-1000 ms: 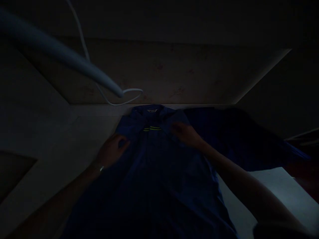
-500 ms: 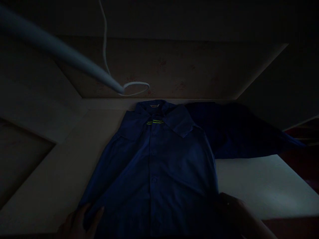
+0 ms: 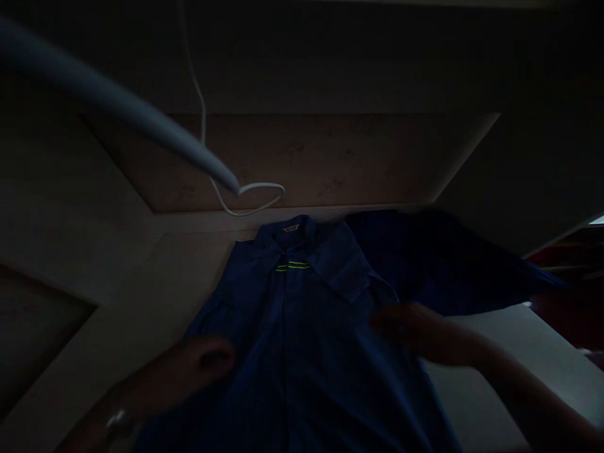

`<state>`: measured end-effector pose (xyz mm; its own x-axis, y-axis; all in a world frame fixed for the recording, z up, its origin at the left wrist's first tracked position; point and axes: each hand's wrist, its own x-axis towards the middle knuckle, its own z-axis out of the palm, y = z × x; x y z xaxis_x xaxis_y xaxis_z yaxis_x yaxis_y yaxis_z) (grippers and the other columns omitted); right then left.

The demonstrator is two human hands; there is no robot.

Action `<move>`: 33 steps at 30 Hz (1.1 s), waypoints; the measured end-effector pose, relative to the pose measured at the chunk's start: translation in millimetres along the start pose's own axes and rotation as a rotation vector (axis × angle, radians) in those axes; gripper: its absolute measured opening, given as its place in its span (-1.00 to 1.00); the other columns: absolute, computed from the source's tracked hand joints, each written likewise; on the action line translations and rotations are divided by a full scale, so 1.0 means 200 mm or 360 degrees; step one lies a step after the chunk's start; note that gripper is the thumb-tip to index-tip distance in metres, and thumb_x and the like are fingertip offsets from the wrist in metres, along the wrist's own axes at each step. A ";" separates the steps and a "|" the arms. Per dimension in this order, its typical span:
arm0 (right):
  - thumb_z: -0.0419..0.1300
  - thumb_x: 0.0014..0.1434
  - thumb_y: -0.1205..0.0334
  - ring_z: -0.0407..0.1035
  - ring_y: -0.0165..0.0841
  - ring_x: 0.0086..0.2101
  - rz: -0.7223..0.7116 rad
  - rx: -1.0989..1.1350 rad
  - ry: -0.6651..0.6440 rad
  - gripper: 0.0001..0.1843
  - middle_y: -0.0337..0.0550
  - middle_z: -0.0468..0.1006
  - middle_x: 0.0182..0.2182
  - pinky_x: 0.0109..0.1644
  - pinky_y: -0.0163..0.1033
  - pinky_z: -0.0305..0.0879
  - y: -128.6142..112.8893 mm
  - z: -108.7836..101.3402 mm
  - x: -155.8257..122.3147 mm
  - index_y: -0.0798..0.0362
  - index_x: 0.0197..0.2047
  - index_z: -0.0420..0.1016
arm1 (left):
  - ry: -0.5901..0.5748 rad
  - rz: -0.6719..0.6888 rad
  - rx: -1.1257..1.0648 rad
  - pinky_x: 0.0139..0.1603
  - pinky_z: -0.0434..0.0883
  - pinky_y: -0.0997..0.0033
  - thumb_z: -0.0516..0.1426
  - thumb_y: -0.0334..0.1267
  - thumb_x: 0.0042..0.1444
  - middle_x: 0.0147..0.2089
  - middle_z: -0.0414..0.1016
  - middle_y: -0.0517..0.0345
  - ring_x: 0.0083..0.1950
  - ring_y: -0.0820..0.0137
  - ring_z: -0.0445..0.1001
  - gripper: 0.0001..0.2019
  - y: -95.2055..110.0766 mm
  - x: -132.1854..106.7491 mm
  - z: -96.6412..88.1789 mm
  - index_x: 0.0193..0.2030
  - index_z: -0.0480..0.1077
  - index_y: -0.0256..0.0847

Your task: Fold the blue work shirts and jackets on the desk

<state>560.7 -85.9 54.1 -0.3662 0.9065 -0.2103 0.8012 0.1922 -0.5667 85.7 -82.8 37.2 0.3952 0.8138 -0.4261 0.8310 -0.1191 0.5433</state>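
Observation:
A dark blue button-front shirt (image 3: 283, 352) with a collar lies spread out, its front facing up. Two thin yellow-green stripes cross its chest, and a small label shows inside the collar. Over its left side is my left hand (image 3: 201, 365), blurred, with thumb and fingers curled; whether it touches the cloth I cannot tell. On the other side, my right hand (image 3: 415, 327) is at the shirt's right edge, below the sleeve. Motion and dim light smear its fingers. Something shiny is on my left wrist.
A darker blue garment (image 3: 434, 264) lies right of the shirt on the pale surface (image 3: 500, 346). A pale rod (image 3: 141, 119) slants in from the upper left, with a white cord (image 3: 202, 119) looping at its tip. Behind stands a flower-patterned panel (image 3: 368, 163).
Both hands have moved up from the shirt's lower edges, the left one also inward over the cloth. The view has shifted, so the shirt's collar sits lower.

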 end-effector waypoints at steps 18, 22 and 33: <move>-0.09 0.42 0.03 0.21 -0.21 0.22 -0.0673 -0.0702 0.0461 -0.55 -0.06 0.38 0.23 0.34 0.06 -0.01 -0.28 0.41 1.22 -0.02 0.24 0.35 | 0.0854 -0.0040 0.0388 0.11 0.36 0.34 0.12 -0.04 0.17 0.15 0.53 0.02 0.13 0.23 0.49 -0.59 0.02 1.67 -0.39 0.14 0.42 -0.08; -0.18 0.44 -0.03 -0.06 -0.15 0.35 -0.0684 -0.0674 0.0338 -0.42 -0.06 0.13 0.38 0.38 0.21 -0.16 -0.29 0.57 1.20 0.01 0.40 0.11 | 0.0971 -0.0144 0.0437 0.05 0.39 0.23 0.02 0.01 0.24 0.08 0.56 -0.08 0.07 0.17 0.52 -0.57 0.05 1.66 -0.36 0.16 0.38 -0.10; -0.15 0.41 0.03 -0.02 -0.05 0.33 0.0051 -0.0915 0.0837 -0.45 0.01 0.13 0.37 0.37 0.28 -0.21 -0.05 0.11 0.88 0.06 0.33 0.26 | 0.1128 0.0148 0.0691 0.38 0.11 0.00 -0.21 0.09 0.32 0.44 0.14 -0.08 0.40 0.12 0.15 -0.40 0.12 1.11 -0.14 0.33 0.21 -0.18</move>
<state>477.7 63.5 4.7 -0.1811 0.9465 0.2671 0.9797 0.1973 -0.0346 181.6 110.8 -23.2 0.2507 0.9375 0.2414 0.9414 -0.2942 0.1649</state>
